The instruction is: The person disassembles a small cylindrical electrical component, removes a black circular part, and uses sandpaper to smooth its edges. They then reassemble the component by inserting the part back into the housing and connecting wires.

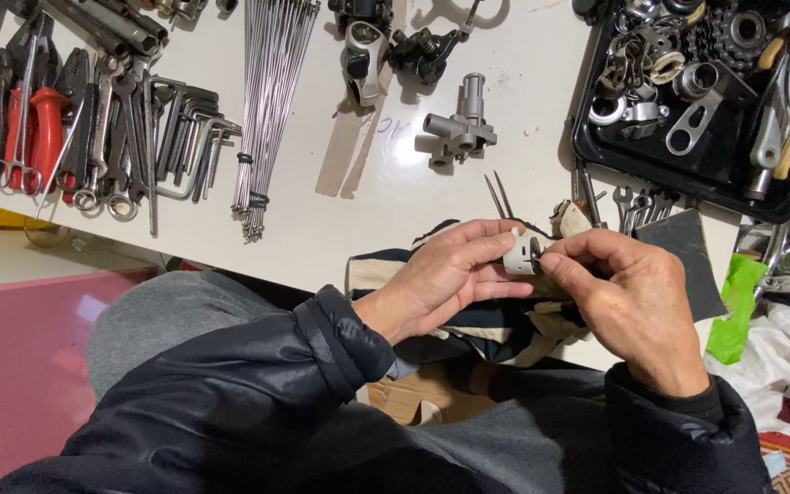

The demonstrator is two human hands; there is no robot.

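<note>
Above a cloth (505, 334) at the table's (395, 197) edge, the left hand (445, 279) pinches a small white metal part (521, 252); the right hand (628, 297) fingertips press its end. A firm, steady grip seems wise

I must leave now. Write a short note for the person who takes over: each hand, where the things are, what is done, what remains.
Left hand: grips a small white round part over the striped cloth at the table edge.
Right hand: fingertips pinch at the part's open end; what they hold is too small to tell.
Nearby: grey fitting, spokes, hex keys, black tray of parts.
Done: part is picked up.
Left: the work at the part's end; how far it has gone cannot be seen.
</note>
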